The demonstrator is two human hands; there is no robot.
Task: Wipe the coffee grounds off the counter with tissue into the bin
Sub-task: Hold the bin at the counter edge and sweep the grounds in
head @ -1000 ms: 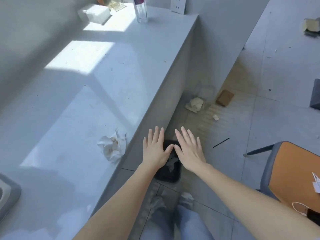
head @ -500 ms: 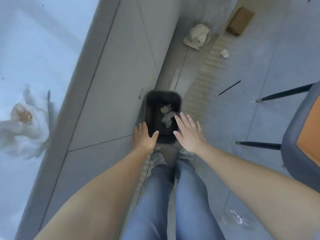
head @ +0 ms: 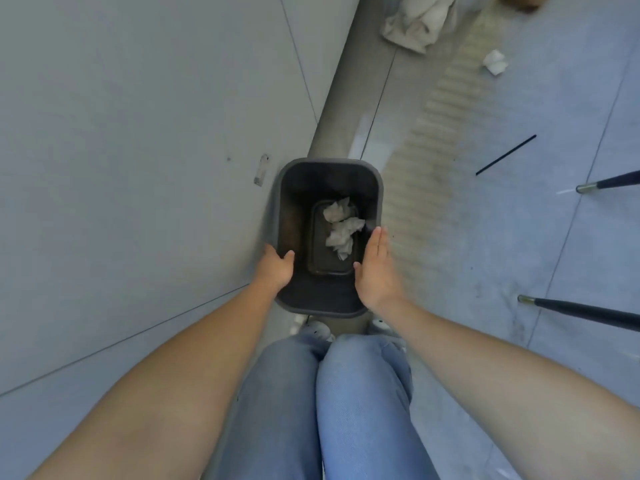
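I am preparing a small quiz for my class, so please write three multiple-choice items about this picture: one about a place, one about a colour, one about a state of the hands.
1. Where does the crumpled tissue lie?
A. at the bottom of the bin
B. on the person's knees
C. in the left hand

2. What colour is the bin?
A. white
B. dark grey to black
C. orange

3. How are the hands placed?
A. both folded on the lap
B. one on each side of the bin's rim
C. both deep inside the bin

Answers:
1 A, the white wads rest on the bin's floor.
2 B, its walls and rim look dark.
3 B, the left hand hooks its thumb over the left rim, and the right hand lies flat along the right rim.
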